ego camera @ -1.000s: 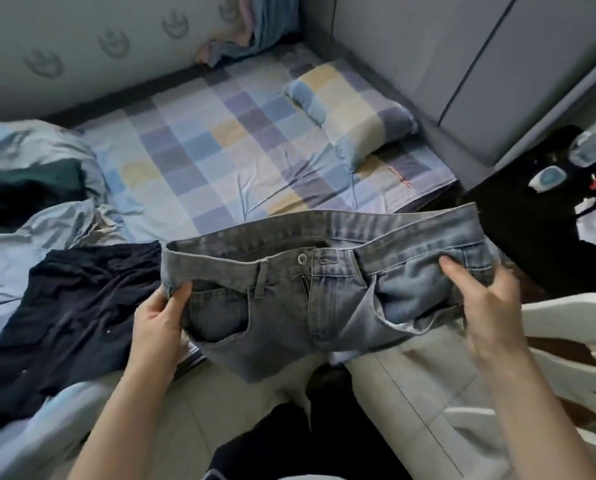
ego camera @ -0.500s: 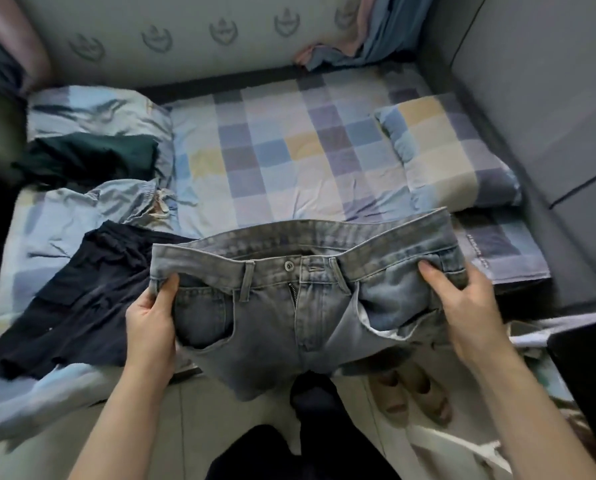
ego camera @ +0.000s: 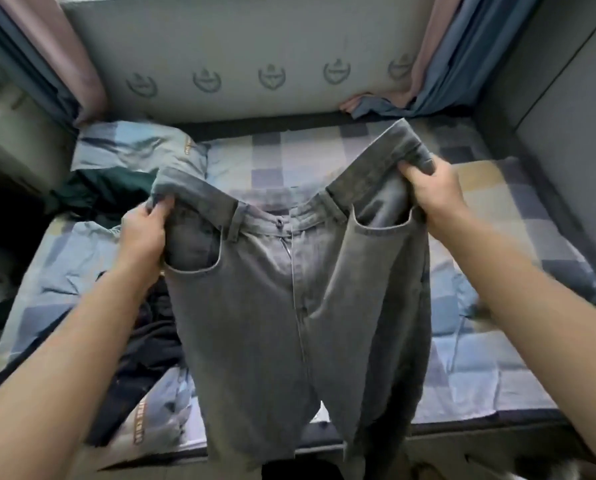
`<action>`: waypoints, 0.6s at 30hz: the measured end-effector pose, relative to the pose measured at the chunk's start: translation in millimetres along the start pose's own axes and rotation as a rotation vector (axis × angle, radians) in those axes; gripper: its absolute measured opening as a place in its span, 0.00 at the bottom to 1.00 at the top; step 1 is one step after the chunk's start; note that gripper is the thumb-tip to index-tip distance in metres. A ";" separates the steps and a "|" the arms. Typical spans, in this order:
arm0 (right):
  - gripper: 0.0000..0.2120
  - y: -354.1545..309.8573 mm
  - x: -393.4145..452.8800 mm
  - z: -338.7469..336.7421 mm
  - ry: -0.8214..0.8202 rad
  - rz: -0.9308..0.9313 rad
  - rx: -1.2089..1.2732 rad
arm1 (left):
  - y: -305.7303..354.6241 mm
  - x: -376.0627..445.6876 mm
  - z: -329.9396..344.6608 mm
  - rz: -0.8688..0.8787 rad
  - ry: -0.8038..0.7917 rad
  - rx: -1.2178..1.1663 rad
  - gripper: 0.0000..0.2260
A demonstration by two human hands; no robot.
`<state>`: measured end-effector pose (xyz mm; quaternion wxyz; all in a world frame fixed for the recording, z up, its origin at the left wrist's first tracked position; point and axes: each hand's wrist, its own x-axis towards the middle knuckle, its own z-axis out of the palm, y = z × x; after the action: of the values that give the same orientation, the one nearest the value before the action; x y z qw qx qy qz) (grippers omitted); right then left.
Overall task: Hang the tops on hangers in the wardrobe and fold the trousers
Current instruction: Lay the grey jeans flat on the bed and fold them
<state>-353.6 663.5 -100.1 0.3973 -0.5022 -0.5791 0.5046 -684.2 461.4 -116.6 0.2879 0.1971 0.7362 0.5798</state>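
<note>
A pair of grey-blue jeans [ego camera: 289,306] hangs in the air in front of me, front side toward me, legs dangling down past the bed's near edge. My left hand [ego camera: 144,233] grips the waistband at its left end, thumb on top. My right hand [ego camera: 431,192] grips the waistband's right end, raised higher, fingers curled into the fabric. A dark navy garment [ego camera: 147,358] lies crumpled on the bed below my left forearm, partly hidden by the jeans. A dark green garment [ego camera: 99,192] lies at the bed's far left.
The bed [ego camera: 497,358] with a blue checked sheet spreads under the jeans. A checked pillow [ego camera: 514,216] lies at the right, a crumpled blue duvet [ego camera: 127,147] at the far left. Curtains [ego camera: 428,64] hang against the wall behind. A grey wardrobe panel [ego camera: 573,116] stands at the right.
Both hands have lifted the jeans upward and out over the bed, so the legs now hang at full length. My right hand rose higher than the left. The view swung toward the wall.
</note>
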 end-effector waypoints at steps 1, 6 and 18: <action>0.10 9.8 41.4 7.8 0.032 0.002 -0.103 | 1.2 46.2 17.7 -0.004 -0.015 0.039 0.09; 0.31 150.5 158.5 31.2 0.053 0.303 -0.615 | -86.7 189.1 83.0 -0.047 -0.092 0.411 0.21; 0.20 501.9 -10.4 39.8 -0.269 0.869 -0.918 | -468.9 77.2 75.0 -0.662 -0.294 0.711 0.18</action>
<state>-299.5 639.1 -600.2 -0.1745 -0.7420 -0.5247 0.3790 -673.2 448.0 -597.4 0.4718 0.1188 0.8628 0.1371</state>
